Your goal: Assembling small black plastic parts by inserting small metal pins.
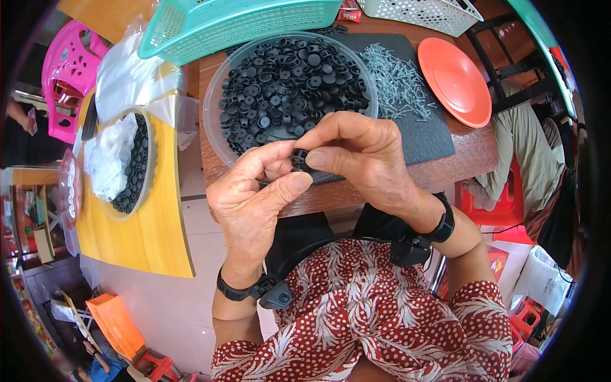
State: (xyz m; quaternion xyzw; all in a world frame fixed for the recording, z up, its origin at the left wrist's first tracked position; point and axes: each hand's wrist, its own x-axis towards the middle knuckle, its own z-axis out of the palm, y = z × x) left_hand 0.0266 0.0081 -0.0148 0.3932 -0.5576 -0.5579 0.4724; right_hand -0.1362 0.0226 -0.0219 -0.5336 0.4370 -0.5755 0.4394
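Pinching a small black plastic cap [300, 158] between them, the left hand [254, 197] and right hand [359, 156] meet just in front of the clear round bowl [213, 121] — the landmark for everything else. The left thumb and forefinger press together on the cap from below and the left; the right thumb and forefinger close on it from the right, with the other right fingers curled loosely over the top. The cap sits against the bowl's near rim as seen from above, and the hands cover that rim and part of the table edge.

Inside the bowl lies a heap of black caps [289, 79] of the same kind. Right of the bowl, a pile of grey screws [398, 79] is scattered on a dark mat [426, 137], and further right lies an orange plate [455, 79]. Behind the bowl stand a teal basket [235, 22] and a white basket [423, 13]. Left of the bowl, on a yellow table [149, 223], a second round dish [147, 169] holds more black pieces and white stuff — what it is cannot be told. A pink stool [67, 70] stands beyond that. Both wrists wear black bands.
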